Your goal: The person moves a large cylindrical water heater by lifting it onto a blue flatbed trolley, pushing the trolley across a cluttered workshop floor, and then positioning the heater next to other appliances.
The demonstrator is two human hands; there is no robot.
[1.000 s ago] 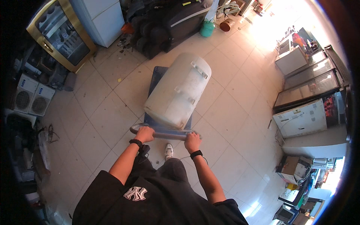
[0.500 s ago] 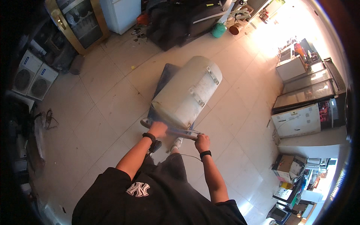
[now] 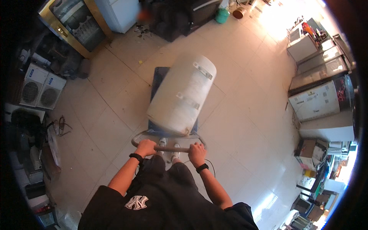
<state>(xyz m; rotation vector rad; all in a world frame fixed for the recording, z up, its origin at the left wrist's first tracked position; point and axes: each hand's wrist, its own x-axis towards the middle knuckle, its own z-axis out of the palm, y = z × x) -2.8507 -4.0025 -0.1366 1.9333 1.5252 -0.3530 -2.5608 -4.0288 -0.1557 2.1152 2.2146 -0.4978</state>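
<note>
A platform trolley with a blue deck (image 3: 156,82) stands in front of me. Across its near end runs a bent metal handle (image 3: 171,148). My left hand (image 3: 145,147) is closed round the left part of that bar, and my right hand (image 3: 197,154) grips the right part. A big whitish cylindrical tank (image 3: 184,94), like a water heater, lies slantwise on the deck, its far end toward the right. Two metal mounting brackets (image 3: 202,70) show on its upper right side. The tank hides most of the deck. My feet are just behind the handle.
Air-conditioner outdoor units (image 3: 50,92) and a gold-framed glass-door cabinet (image 3: 78,23) stand left. Dark bulky items (image 3: 170,21) and a green round container (image 3: 221,16) are at the back. White appliances (image 3: 316,101) and a cardboard box (image 3: 311,153) line the right. A cable (image 3: 63,125) lies on the tiles.
The trolley and tank have turned anticlockwise in view, and the handle bar is now nearly level. My hands are nearer to me; the left, blurred before, has shifted left along with the bar.
</note>
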